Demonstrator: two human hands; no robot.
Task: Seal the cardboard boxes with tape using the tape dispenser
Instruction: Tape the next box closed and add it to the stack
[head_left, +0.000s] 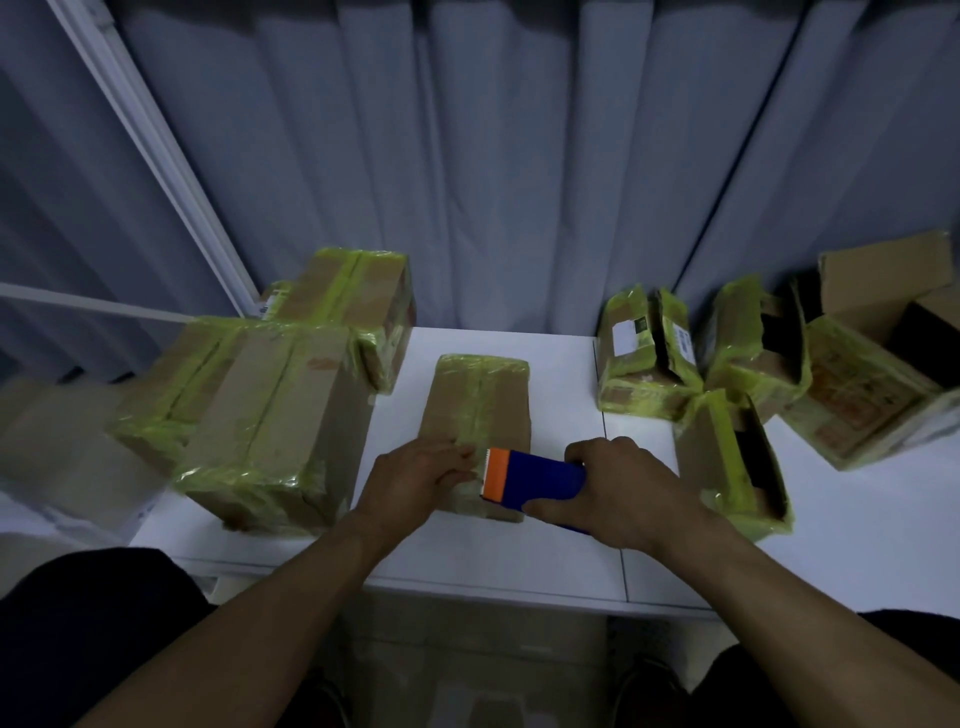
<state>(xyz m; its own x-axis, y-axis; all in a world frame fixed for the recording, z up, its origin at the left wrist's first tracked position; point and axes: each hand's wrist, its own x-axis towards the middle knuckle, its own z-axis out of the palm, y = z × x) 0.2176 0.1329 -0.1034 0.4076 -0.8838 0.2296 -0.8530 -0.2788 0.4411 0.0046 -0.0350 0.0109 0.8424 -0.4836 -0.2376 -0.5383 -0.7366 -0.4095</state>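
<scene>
About ten cardboard boxes (478, 405), one tape dispenser (540, 475), two hands (415, 478)

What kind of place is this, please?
Probably a small home or office packing corner: a white table crowded with cardboard boxes wrapped in yellow-green tape, grey curtains behind, and the right hand gripping a blue tape dispenser.

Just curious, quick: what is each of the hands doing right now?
Left hand: open, pressing on the middle box.
Right hand: gripping the tape dispenser.
</scene>
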